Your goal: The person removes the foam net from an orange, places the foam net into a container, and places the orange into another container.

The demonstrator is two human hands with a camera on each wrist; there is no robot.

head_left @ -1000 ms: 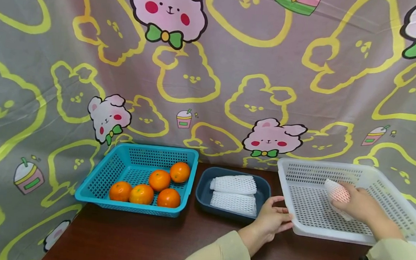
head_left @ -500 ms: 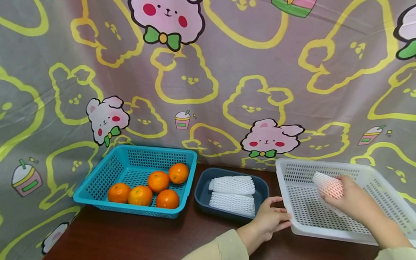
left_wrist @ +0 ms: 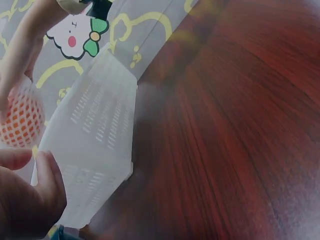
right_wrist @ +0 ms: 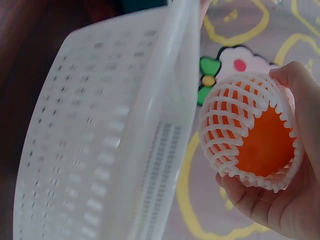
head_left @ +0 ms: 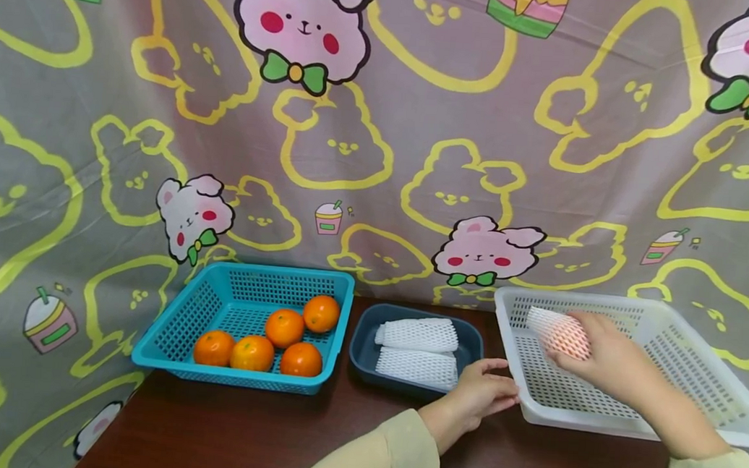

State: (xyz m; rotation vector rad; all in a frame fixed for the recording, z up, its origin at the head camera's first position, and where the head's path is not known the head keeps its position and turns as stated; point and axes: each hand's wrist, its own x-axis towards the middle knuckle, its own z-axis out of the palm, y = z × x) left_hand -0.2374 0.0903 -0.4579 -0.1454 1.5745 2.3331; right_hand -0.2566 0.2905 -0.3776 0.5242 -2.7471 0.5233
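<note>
My right hand (head_left: 607, 352) holds an orange (right_wrist: 267, 142) in a white foam net sleeve (right_wrist: 222, 120), above the left part of a white perforated basket (head_left: 596, 422). Fingers and thumb wrap the fruit from one side, and bare peel shows through the sleeve's open end in the right wrist view. My left hand (head_left: 474, 395) is at the basket's near left corner, its relaxed fingertips right at the rim. Beside that hand, a dark blue tray (head_left: 365, 367) contains two flat white foam net sleeves (head_left: 417, 365).
To the left stands a turquoise perforated basket (head_left: 227, 376) with several bare oranges (head_left: 301, 359) in it. All the containers sit on a dark reddish-brown wooden table (head_left: 236, 435). Behind it hangs a patterned cloth (head_left: 382, 118) with cartoon bears and rabbits.
My right hand has moved left and slightly up with the sleeved orange, from over the basket's middle to its left side. My left hand has stayed at the rim with only a slight shift.
</note>
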